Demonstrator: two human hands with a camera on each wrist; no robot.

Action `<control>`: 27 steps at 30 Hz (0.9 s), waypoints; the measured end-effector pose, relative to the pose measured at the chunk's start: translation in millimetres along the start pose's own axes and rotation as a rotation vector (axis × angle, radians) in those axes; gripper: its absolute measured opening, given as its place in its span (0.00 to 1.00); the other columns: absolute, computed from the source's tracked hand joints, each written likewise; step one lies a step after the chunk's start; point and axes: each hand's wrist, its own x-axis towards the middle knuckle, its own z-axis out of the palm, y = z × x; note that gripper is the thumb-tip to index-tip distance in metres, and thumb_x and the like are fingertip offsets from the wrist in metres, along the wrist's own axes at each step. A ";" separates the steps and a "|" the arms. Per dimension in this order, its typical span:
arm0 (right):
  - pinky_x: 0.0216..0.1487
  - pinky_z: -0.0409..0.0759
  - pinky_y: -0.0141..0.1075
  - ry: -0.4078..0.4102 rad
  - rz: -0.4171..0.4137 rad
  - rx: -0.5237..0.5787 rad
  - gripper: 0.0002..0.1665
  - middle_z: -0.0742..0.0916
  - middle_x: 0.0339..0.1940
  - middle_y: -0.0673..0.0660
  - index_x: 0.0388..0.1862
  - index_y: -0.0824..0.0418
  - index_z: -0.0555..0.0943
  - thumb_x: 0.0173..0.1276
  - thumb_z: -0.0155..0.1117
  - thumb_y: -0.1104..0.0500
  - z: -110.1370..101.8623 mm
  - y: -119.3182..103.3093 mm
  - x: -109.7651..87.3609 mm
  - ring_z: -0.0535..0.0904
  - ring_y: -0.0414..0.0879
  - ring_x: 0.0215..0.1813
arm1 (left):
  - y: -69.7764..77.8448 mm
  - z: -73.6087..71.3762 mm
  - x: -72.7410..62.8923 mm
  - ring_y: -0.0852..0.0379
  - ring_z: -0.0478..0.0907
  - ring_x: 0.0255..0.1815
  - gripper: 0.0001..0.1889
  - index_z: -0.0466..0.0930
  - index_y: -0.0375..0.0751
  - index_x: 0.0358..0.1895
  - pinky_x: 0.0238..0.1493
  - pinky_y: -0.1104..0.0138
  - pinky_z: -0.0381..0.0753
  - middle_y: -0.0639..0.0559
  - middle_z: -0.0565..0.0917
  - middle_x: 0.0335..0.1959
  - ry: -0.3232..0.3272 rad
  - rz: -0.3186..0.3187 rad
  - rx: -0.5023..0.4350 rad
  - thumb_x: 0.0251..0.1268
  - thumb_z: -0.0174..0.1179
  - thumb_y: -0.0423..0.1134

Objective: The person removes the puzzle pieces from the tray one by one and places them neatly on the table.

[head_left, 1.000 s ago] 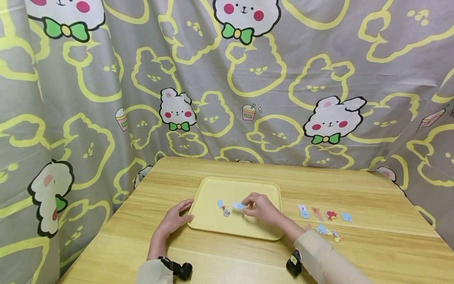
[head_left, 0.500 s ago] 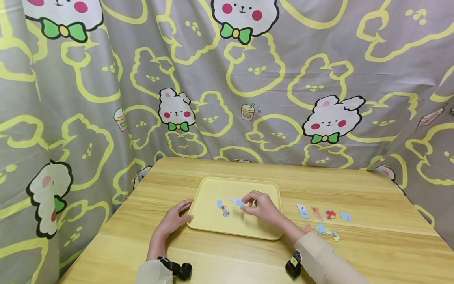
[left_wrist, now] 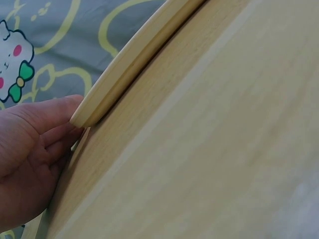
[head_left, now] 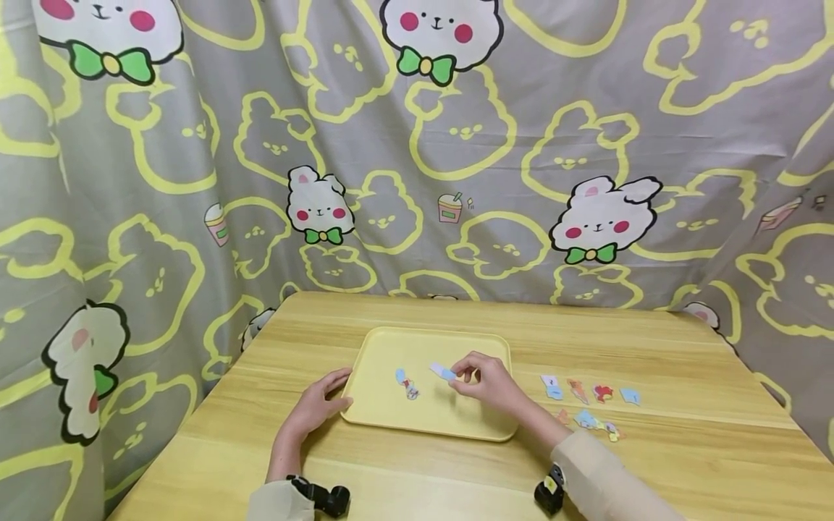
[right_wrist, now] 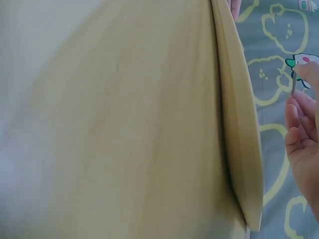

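Note:
My right hand (head_left: 485,380) pinches a flat white-and-light-blue puzzle piece (head_left: 441,371) between thumb and fingers, just above a yellow tray (head_left: 384,411). In the right wrist view, the piece (right_wrist: 294,82) shows edge-on as a thin sliver between the fingertips. Left of it, a small joined cluster of puzzle pieces (head_left: 409,387) in blue, red and white lies on the tray. My left hand (head_left: 316,401) holds the tray's left edge; the left wrist view has the thumb at the rim (left_wrist: 107,89) and the other fingers curled below, their tips partly hidden.
Right of the tray, several puzzle pieces lie on the wooden table (head_left: 417,477): a white-and-blue one (head_left: 552,388), an orange one (head_left: 578,391), a red one (head_left: 603,393) and a blue one (head_left: 630,396), with a multicoloured group (head_left: 596,423) nearer me. A patterned curtain (head_left: 391,145) hangs behind.
The puzzle piece in my right hand has shifted a little and now tilts down toward the right. The left hand stays at the tray. The head view has moved slightly.

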 end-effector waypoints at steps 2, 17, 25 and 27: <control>0.30 0.75 0.25 0.003 0.013 -0.006 0.07 0.86 0.31 0.52 0.35 0.60 0.85 0.58 0.73 0.60 -2.8 1.4 -3.5 0.77 0.38 0.30 | -1.1 0.8 0.1 0.38 0.59 0.76 0.31 0.67 0.41 0.71 0.75 0.42 0.56 0.40 0.75 0.67 0.000 0.001 0.009 0.65 0.62 0.33; 0.34 0.74 0.26 -0.031 0.103 -0.021 0.08 0.85 0.35 0.49 0.39 0.57 0.85 0.62 0.71 0.57 -25.8 7.3 -20.3 0.76 0.35 0.33 | -5.5 1.5 2.2 0.38 0.56 0.78 0.31 0.67 0.43 0.72 0.76 0.42 0.54 0.41 0.74 0.68 -0.003 -0.008 0.026 0.65 0.62 0.34; 0.31 0.74 0.26 -0.005 0.111 -0.051 0.07 0.84 0.32 0.48 0.38 0.58 0.85 0.62 0.71 0.58 -39.4 13.1 -32.2 0.73 0.31 0.31 | -4.2 0.3 3.5 0.38 0.55 0.78 0.31 0.65 0.43 0.72 0.76 0.41 0.52 0.41 0.73 0.69 -0.015 -0.004 0.024 0.66 0.62 0.34; 0.30 0.74 0.26 0.004 0.114 -0.059 0.07 0.83 0.31 0.48 0.38 0.58 0.85 0.61 0.71 0.59 -42.3 15.7 -35.4 0.72 0.30 0.30 | -4.1 0.2 3.1 0.37 0.54 0.78 0.32 0.65 0.43 0.73 0.76 0.41 0.52 0.40 0.73 0.69 -0.019 -0.004 0.021 0.66 0.61 0.34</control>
